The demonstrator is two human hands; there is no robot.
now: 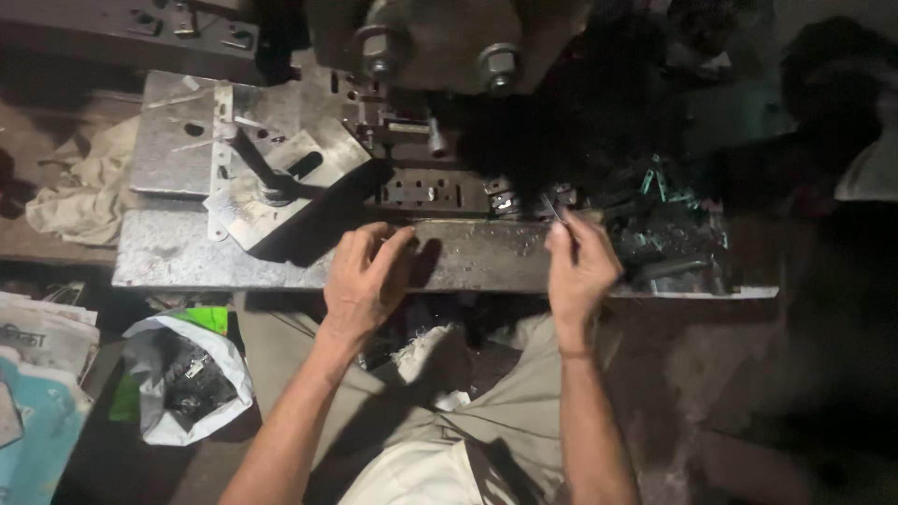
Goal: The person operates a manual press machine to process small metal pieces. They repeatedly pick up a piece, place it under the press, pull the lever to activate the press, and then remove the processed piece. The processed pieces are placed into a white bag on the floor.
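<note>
Pinching a thin metal strip (552,208) betw. thumb and fingertips, right hand (580,266) closed on it at the front edge of the steel plate (187,252). Strip pokes up and left from the fingertips, tip just short of the die block (421,192), near the small bright parts (505,198) at the block's right end. Left hand (367,276) well apart from the strip, resting on the plate edge w/ fingers curled, thumb and forefinger close together near the rim; whether anything is nipped betw. them, cannot tell. Hands apart, dark gap of plate betw. them.

Just right of the right hand: heap of small metal pieces (659,210), some greenish, lying loose on the plate, too dark to tell apart. Above the hands: press body (440,42) w/ two big bolt heads, directly over the die block. Left of the block: angled flat bracket (281,182) and a slotted bar (220,159) on a raised slab.

Below the plate, left of the left forearm: white plastic bag (182,374), mouth open, holding dark small metal parts, a few glinting; green scrap tucked at its rim. Farther left: crumpled cloth (79,182) beside the slab, and folded papers (37,341) at the frame edge.
</note>
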